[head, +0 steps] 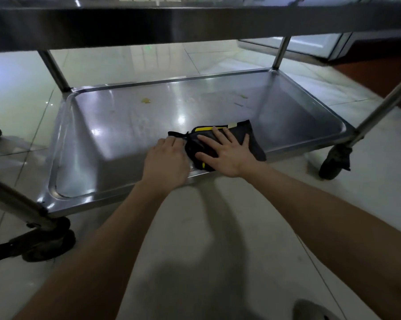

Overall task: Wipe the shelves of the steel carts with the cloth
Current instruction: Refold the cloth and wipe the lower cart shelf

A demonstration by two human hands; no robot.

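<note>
right hand [225, 154] presses dark cloth [253, 138] on bottom shelf [125, 135], left hand [167, 159] beside it.

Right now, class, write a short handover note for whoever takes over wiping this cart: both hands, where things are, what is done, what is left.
Right hand: open, pressed flat on the folded dark cloth with yellow trim.
Left hand: at the cloth's left end; I cannot tell if it pinches the cloth.
Place: the cloth lies at the near edge of the steel cart's bottom tray shelf.
Done: unclear from this view.
Left: a yellowish spot at the far left and a smaller mark at the far right are still on the shelf.
</note>
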